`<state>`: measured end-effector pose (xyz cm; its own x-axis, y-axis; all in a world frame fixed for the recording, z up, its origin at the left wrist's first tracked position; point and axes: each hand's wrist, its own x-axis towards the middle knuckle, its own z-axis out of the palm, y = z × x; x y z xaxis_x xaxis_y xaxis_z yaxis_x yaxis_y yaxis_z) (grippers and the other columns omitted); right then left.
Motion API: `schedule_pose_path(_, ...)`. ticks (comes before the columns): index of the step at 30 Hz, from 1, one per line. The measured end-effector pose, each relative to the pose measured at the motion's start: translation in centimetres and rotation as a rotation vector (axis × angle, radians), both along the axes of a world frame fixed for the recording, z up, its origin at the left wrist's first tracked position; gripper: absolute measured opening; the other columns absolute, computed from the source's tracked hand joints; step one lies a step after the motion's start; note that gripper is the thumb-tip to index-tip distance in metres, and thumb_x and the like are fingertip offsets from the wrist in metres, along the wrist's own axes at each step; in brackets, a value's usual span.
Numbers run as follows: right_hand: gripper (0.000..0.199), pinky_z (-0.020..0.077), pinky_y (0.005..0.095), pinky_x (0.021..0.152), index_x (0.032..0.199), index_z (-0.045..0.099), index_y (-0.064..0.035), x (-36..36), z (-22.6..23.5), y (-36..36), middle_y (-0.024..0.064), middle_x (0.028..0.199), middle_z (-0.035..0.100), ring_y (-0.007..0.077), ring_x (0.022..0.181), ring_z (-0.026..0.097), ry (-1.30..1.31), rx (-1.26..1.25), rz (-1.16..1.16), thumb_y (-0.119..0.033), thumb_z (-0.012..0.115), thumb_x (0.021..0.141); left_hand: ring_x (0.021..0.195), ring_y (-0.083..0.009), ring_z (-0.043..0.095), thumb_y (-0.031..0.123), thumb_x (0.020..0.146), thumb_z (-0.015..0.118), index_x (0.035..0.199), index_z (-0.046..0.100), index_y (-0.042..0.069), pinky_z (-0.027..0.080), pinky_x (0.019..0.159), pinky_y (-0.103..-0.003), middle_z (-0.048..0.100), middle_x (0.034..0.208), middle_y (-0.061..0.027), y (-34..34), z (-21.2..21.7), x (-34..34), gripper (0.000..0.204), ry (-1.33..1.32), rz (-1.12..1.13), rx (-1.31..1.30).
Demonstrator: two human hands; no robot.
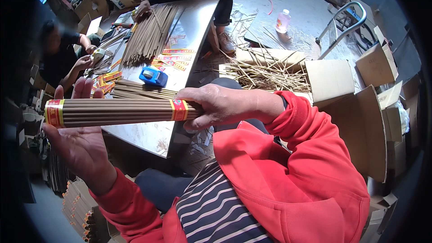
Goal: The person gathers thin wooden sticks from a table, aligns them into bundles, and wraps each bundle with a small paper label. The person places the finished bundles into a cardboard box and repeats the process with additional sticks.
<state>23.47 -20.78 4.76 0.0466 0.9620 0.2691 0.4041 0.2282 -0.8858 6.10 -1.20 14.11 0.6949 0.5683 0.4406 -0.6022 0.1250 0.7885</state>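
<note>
I hold a round bundle of brown incense sticks [117,111] level in front of me, bound by a red and yellow paper band at each end. My right hand [216,106] grips its right end next to one band. My left hand [83,141] lies open and flat behind and under the left end, palm against the sticks, fingers pointing up. Both of my sleeves are red.
A shiny metal table [193,22] carries loose incense sticks [148,36], red and yellow paper bands [173,58] and a blue tape dispenser [153,76]. Two other people sit at its far side and left. Cardboard boxes [355,108] stand right; a plastic bottle [282,20] stands beyond.
</note>
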Motion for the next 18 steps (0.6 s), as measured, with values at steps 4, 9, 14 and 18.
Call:
schedule_pose_path(4,0.038,0.0450,0.0242,0.068,0.111,0.051,-0.0061,4.2,-3.4,-15.1,-0.0001,0.088,0.054,0.0080,0.077,0.051,0.140,0.058,-0.678,-0.006,0.068,0.077,0.105,-0.0295,0.054,0.031,0.089,0.053,0.133,0.029,0.003,0.046,0.092,-0.040,0.049,0.116,-0.0229,0.7,-4.6,2.8,0.057,0.282,-0.174,-0.031)
schedule_pose_path(9,0.033,0.0415,0.0243,0.078,0.106,0.054,-0.0087,3.9,-10.4,-35.2,-0.0033,0.088,0.052,0.0073,0.082,0.048,0.190,-0.059,-1.560,-0.013,0.070,0.077,0.095,-0.0214,0.058,0.016,0.094,0.044,0.128,0.037,0.005,0.049,0.086,-0.034,0.056,0.106,-0.0164,1.4,-9.5,3.9,0.037,0.557,-0.221,-0.188)
schedule_pose_path(14,0.039,0.0420,0.0279,0.082,0.108,0.054,-0.0098,-3.4,-23.1,-48.6,-0.0026,0.092,0.055,0.0090,0.086,0.051,0.243,-0.321,-2.040,-0.014,0.072,0.074,0.093,-0.0200,0.058,0.015,0.093,0.047,0.121,0.042,0.006,0.048,0.084,-0.032,0.057,0.102,-0.0131,2.6,-12.8,6.5,0.030,0.696,-0.203,-0.215)
schedule_pose_path(18,0.049,0.0459,0.0299,0.080,0.109,0.053,-0.0049,-9.8,-31.9,-51.6,0.0062,0.089,0.061,0.0145,0.087,0.057,0.296,-0.787,-2.001,-0.009,0.074,0.065,0.096,-0.0202,0.057,0.015,0.094,0.045,0.123,0.042,0.006,0.047,0.087,-0.033,0.057,0.103,-0.0132,2.3,-12.1,6.7,0.031,0.751,-0.136,-0.163)
